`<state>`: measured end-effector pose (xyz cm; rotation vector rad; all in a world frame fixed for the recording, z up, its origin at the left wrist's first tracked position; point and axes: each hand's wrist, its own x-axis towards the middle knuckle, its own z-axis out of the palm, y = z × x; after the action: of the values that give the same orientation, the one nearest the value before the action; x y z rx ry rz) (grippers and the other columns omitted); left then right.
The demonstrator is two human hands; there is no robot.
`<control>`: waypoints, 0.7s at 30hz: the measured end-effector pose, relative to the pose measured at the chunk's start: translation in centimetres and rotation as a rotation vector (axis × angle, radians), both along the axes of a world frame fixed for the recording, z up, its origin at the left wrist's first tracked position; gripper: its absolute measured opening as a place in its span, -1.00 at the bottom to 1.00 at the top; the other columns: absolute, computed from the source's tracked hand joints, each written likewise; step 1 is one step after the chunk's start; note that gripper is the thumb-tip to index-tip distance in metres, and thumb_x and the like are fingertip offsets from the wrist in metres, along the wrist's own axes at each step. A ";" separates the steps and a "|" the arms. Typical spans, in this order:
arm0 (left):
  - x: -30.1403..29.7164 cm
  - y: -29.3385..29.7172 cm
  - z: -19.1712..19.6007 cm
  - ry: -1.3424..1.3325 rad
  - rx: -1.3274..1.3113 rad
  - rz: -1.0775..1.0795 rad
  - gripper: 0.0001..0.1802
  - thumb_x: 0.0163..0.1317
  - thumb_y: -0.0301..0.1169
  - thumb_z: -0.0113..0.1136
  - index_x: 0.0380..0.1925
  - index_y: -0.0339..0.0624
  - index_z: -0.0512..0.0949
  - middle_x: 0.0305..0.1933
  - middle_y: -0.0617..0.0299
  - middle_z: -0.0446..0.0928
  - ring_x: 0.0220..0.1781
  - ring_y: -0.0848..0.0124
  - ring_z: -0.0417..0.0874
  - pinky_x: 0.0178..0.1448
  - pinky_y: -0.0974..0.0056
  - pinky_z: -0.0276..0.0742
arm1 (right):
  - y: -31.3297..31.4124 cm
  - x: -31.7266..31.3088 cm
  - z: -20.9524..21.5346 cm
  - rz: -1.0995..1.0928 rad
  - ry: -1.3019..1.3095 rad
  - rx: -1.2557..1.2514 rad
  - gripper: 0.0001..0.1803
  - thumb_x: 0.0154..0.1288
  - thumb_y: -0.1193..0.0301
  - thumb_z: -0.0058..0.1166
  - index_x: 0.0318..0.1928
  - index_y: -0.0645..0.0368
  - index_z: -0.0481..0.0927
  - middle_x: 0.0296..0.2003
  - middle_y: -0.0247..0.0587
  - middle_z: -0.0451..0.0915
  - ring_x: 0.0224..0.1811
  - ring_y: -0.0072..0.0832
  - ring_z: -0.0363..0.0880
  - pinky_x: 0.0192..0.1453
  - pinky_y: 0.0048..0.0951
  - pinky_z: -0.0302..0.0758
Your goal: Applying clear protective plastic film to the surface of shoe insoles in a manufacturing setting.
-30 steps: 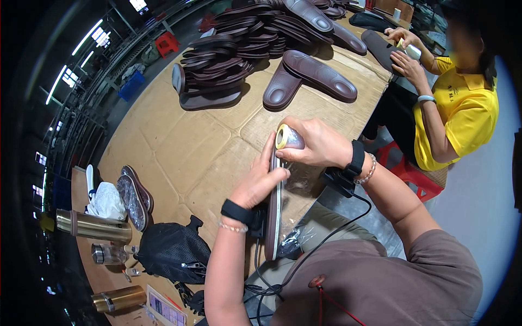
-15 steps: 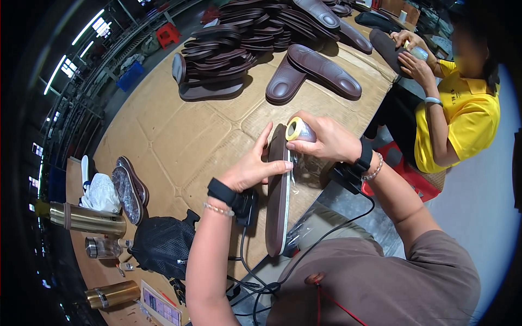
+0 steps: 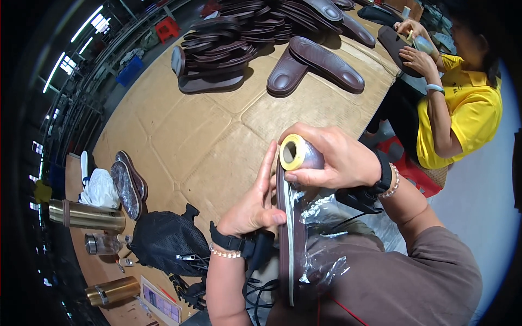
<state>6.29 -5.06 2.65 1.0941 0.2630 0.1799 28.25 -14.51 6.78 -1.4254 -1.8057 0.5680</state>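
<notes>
Hands over bench's near edge: your left hand (image 3: 251, 206) pinches the upright brown insole (image 3: 285, 239); right hand (image 3: 331, 157) grips the film roll (image 3: 298, 153).

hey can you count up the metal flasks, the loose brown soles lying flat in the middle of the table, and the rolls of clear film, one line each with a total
Metal flasks: 2, a gold-and-brown flask and a bronze flask at the left.
Loose flat brown soles: 2, a short sole and a long sole, beside the heaped pile.
Film rolls: 2, mine in the right hand, film roll, and the co-worker's roll.
Total: 6
</notes>
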 end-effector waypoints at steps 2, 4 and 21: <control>0.0 0.1 -0.4 -0.009 -0.006 0.017 0.72 -0.12 0.02 0.77 0.71 0.00 -0.47 0.72 -0.10 -0.04 0.75 0.14 0.04 0.72 0.06 0.05 | 0.2 -0.1 -0.4 -0.035 -0.029 0.039 -0.45 0.25 0.18 0.47 0.12 0.24 0.59 -0.21 0.00 0.73 -0.15 -0.03 0.77 -0.05 -0.21 0.64; 0.4 0.5 -0.8 -0.029 0.041 0.004 0.72 -0.12 0.06 0.76 0.71 -0.02 -0.46 0.72 -0.10 -0.05 0.76 0.13 0.03 0.74 0.06 0.00 | 0.7 -0.2 -0.7 -0.017 -0.009 0.054 -0.44 0.25 0.18 0.47 0.12 0.23 0.60 -0.20 0.01 0.73 -0.15 -0.03 0.77 -0.05 -0.22 0.64; -0.9 0.4 -2.3 0.040 0.369 0.195 0.38 0.11 -0.18 0.54 0.72 0.00 -0.29 0.52 -0.11 0.16 0.49 0.04 0.40 0.47 -0.03 0.48 | 1.3 -0.7 -0.2 0.137 -0.077 0.043 -0.37 0.28 0.13 0.37 0.23 0.26 0.55 -0.09 0.09 0.72 -0.04 0.05 0.74 0.07 -0.12 0.63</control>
<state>5.42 -4.66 0.36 1.4393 0.3826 0.3922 27.54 -13.17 6.61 -1.3176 -1.9761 0.5476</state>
